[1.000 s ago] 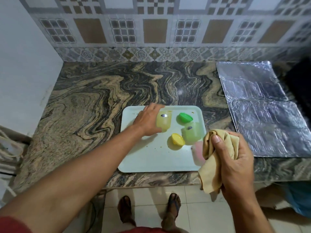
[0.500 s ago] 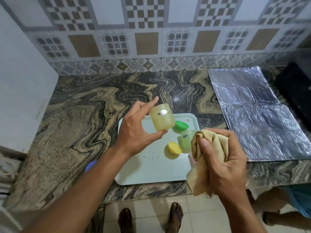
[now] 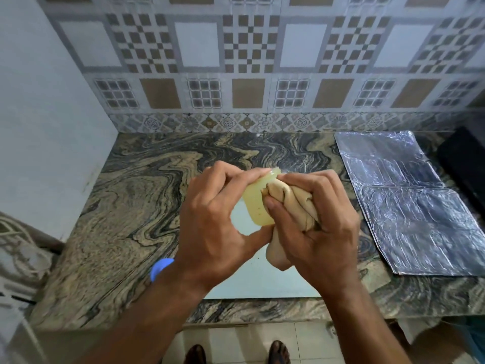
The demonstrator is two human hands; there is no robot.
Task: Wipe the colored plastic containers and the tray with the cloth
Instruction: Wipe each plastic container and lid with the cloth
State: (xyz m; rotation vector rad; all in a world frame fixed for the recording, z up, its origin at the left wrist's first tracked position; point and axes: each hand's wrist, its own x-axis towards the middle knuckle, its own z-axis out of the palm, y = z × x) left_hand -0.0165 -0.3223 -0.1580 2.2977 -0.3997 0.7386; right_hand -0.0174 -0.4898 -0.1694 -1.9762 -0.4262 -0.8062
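Wiping of the yellow container is in hand; above the tray the left hand grips it, right hand pinching the bunched cloth against its side; next, probably, turning it to reach unwiped faces.

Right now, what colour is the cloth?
Beige-tan cloth, bunched in the right hand; head view.
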